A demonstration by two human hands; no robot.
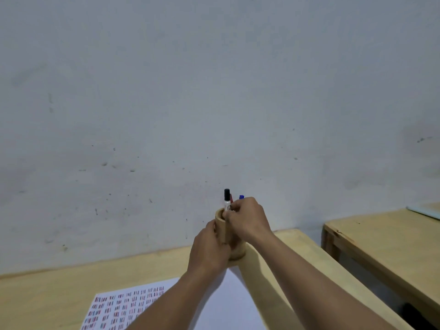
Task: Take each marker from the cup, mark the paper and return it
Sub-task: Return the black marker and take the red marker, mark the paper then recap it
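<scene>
A round wooden cup (221, 225) stands near the far edge of the wooden table (47, 289). My left hand (209, 248) wraps around the cup's left side. My right hand (247, 217) is over the rim, its fingers pinched on a white marker with a black cap (227, 197) that stands upright, partly inside the cup. A red marker (231, 198) and a blue-capped marker (242, 196) peek out behind my fingers. A white paper (123, 306) with rows of short red, blue and black strokes lies in front of the cup, partly hidden by my forearms.
A grey scuffed wall (214, 91) rises right behind the table. A second wooden table (385, 236) stands to the right across a narrow gap, with a pale sheet (426, 210) at its far corner.
</scene>
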